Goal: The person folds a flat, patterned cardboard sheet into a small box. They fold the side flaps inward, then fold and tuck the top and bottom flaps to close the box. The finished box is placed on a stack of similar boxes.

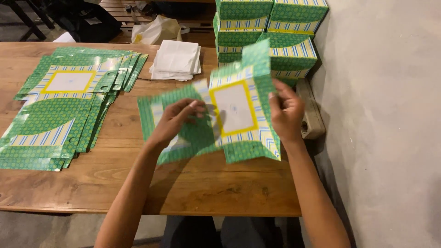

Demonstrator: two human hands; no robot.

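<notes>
I hold a flat green cardboard box blank (234, 115) above the wooden table (138, 183); it has a yellow-framed white window and blue-striped bands. My left hand (177, 120) grips its left part, fingers over the printed face near the middle fold. My right hand (285, 110) holds its right edge, thumb on the front. The blank is partly bent, with its right panel raised toward me.
A fanned stack of the same flat blanks (64, 105) lies at the table's left. A pile of white paper sheets (177, 59) sits behind. Several folded green boxes (271, 32) are stacked at the back right, beside a grey wall (386, 115).
</notes>
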